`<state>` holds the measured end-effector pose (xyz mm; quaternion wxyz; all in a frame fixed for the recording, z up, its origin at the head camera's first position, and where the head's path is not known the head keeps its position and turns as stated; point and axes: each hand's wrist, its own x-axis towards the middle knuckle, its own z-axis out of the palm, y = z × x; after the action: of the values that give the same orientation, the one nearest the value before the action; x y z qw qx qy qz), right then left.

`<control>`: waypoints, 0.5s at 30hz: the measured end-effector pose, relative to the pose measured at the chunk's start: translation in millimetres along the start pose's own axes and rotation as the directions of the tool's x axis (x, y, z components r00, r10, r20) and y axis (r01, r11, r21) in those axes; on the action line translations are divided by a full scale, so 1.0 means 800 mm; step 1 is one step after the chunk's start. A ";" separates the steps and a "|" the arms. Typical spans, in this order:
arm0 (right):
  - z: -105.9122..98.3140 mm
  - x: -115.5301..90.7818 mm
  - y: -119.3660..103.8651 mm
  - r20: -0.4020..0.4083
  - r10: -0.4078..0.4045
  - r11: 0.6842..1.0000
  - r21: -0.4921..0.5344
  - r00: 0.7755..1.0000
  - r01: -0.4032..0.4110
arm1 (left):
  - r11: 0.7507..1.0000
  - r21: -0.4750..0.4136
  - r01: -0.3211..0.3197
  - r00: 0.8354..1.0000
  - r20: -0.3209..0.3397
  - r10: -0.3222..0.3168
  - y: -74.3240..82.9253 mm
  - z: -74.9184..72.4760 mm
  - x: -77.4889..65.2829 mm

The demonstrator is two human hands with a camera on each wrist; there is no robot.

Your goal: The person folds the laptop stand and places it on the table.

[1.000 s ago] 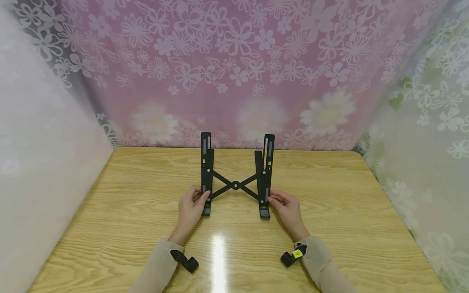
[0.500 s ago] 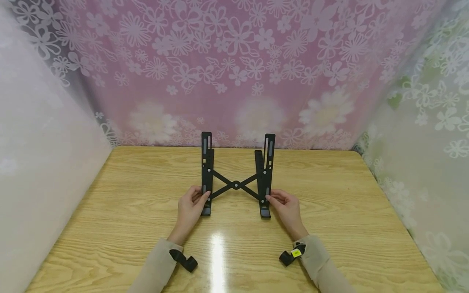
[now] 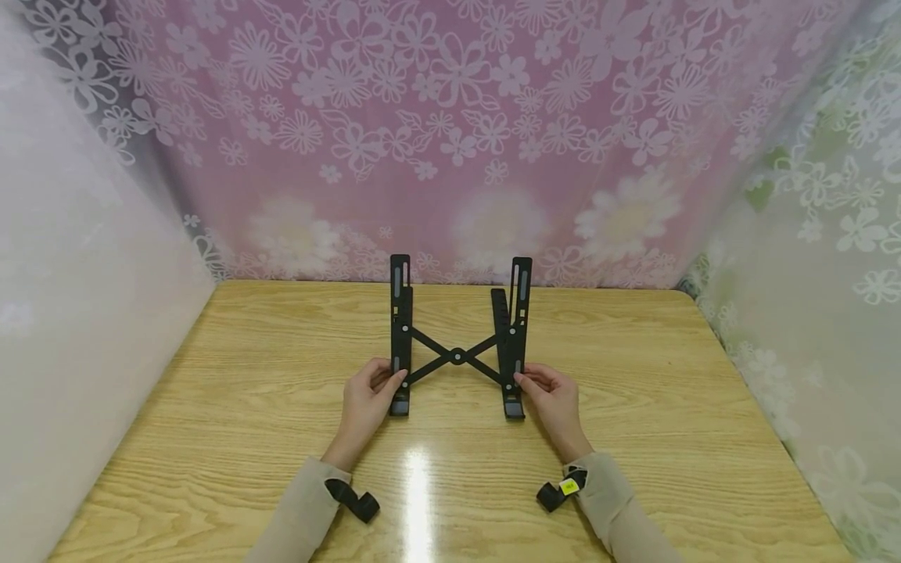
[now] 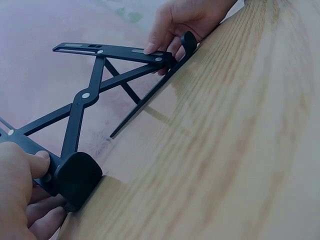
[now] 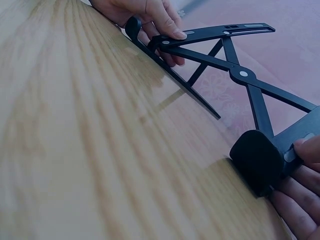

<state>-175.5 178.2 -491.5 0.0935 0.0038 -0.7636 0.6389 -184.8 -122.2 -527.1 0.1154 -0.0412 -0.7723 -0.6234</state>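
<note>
A black folding laptop stand [image 3: 457, 356] stands spread on the wooden table, its two side rails joined by crossed bars with a round pivot. My left hand [image 3: 366, 399] pinches the front part of the left rail, thumb on top and fingers beneath. On the other side my right hand [image 3: 554, 397] holds the right rail the same way near its front hook. Both upper rails tilt up from their base bars, as the left wrist view shows along the far rail [image 4: 125, 52]. In the right wrist view the near front hook [image 5: 256, 161] sits close over the tabletop.
The wooden table [image 3: 633, 438] reaches back to a pink flowered curtain [image 3: 450, 141]. Pale curtains hang along the left [image 3: 84, 274] and right [image 3: 831, 274] sides. Black camera straps are on both wrists.
The stand has shifted slightly to the right, and its left rail looks turned a little more upright. Both hands keep their hold in nearly the same place.
</note>
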 end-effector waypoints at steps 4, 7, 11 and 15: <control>0.000 0.000 -0.001 -0.015 0.015 1.000 0.005 1.000 -0.015 | 1.000 -0.009 -0.001 1.000 0.010 0.001 -0.001 0.000 0.001; 0.000 0.000 -0.001 -0.022 0.025 1.000 0.006 0.999 -0.025 | 1.000 -0.009 -0.005 1.000 0.013 0.005 -0.003 0.000 0.002; -0.001 0.001 0.006 -0.027 0.017 1.000 0.011 0.999 -0.017 | 1.000 -0.008 -0.012 1.000 0.011 0.012 -0.005 0.001 0.001; -0.001 0.008 0.030 -0.044 0.015 0.999 0.030 0.999 -0.013 | 1.000 -0.007 -0.008 1.000 0.012 0.008 -0.004 0.000 0.001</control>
<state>-184.4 184.1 -513.7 0.1058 -0.0143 -0.7516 0.6509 -186.1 -122.7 -530.5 0.1130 -0.0483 -0.7706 -0.6254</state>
